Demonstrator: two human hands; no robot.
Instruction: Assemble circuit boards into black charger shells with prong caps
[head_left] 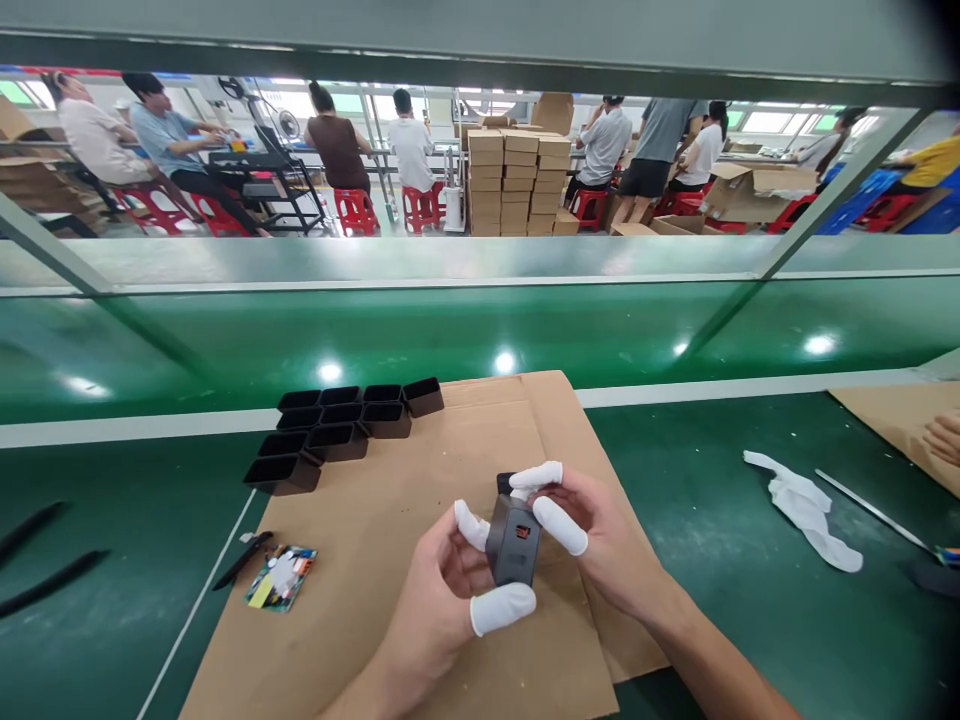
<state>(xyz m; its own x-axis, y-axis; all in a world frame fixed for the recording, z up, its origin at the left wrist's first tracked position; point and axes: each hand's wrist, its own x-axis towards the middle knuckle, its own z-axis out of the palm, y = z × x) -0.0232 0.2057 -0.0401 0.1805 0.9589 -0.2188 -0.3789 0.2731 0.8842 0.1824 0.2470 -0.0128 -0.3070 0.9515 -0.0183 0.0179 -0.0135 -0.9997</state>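
Between my two hands is a small black plastic housing [514, 548], with a rectangular opening showing orange-red inside on the face toward me. My left hand [442, 590] grips it from the left and below, its thumb along the bottom edge. On the right, my right hand [589, 525] pinches its upper right part. White finger cots cover thumbs and forefingers. A darker black piece [505, 484] shows at the housing's top, partly behind my right fingers; whether it is a separate part I cannot tell. Brown cardboard [405, 560] lies beneath both hands.
Several open black boxes [337, 440] stand in rows at the cardboard's back left. A colourful packet [281, 578] and a black knife-like tool [244, 560] lie left. White cloth-like material [806, 510] and a thin rod [874, 508] lie right, near another person's hand [943, 437].
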